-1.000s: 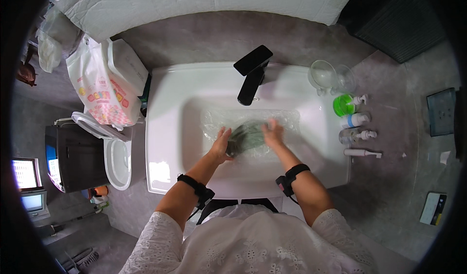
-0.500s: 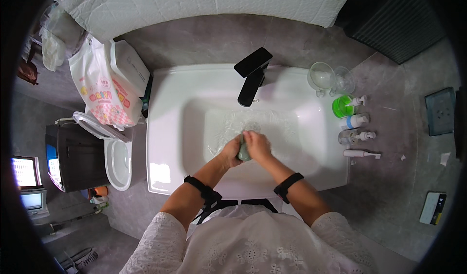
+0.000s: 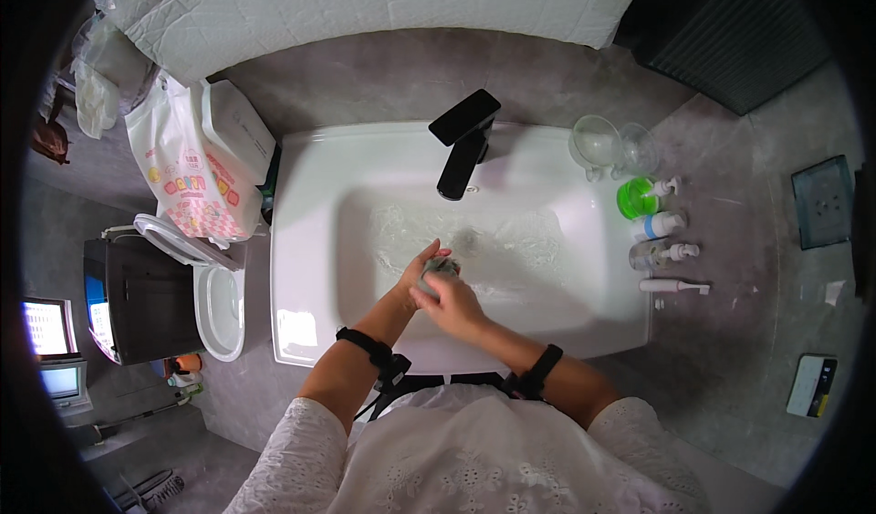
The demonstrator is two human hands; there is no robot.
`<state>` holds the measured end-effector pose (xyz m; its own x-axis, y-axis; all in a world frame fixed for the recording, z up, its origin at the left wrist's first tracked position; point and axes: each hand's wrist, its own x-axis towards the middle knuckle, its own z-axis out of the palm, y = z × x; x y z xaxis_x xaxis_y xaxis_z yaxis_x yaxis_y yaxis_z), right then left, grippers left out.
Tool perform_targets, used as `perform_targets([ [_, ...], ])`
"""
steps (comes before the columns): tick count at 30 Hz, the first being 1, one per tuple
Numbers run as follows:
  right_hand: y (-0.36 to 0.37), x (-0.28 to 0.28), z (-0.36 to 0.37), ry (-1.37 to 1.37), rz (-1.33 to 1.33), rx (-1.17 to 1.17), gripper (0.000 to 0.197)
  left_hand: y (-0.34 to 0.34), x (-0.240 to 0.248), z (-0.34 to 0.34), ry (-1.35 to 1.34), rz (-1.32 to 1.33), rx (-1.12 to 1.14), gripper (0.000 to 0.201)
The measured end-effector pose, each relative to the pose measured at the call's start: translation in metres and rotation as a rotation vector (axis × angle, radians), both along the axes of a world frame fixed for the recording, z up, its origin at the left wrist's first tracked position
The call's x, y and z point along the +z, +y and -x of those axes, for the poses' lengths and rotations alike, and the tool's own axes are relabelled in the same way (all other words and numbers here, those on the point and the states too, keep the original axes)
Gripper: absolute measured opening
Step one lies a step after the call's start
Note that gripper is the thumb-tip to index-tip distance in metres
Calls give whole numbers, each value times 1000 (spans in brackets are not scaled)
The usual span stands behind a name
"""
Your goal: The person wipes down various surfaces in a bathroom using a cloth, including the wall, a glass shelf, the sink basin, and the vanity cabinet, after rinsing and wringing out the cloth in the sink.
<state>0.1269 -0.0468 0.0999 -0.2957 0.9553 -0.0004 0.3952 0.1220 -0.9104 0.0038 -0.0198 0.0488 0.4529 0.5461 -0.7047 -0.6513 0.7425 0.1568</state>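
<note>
Between the gripping left hand (image 3: 418, 268) and right hand (image 3: 458, 310), the crumpled grey-green cloth (image 3: 443, 266) is bunched, no longer spread. Squeezing seems under way.

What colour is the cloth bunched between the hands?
The cloth is muted grey-green, showing best in the head view, though partly covered.

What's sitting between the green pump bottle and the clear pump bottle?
In the head view, a white bottle with a blue band sits between the green pump bottle and the clear pump bottle.
</note>
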Motion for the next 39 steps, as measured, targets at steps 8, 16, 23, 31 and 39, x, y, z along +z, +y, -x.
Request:
perform_targets([
  [8, 18, -2, -35, -480, -208, 38, 24, -5, 12, -26, -177, -90, -29, 30],
  [16, 63, -75, -83, -613, -133, -442, 25, -4, 40, -19, 461, 52, -96, 66],
  [23, 7, 3, -13, 71, 294, 256, 24, -12, -8, 9, 77, -38, -125, 66],
  [31, 37, -47, -75, -735, 110, 134, 45, -15, 10, 3, 80, 107, -94, 41],
  [39, 58, -57, -70, -1010, 229, 351, 53, -16, 5, -18, 265, -17, -6, 34],
])
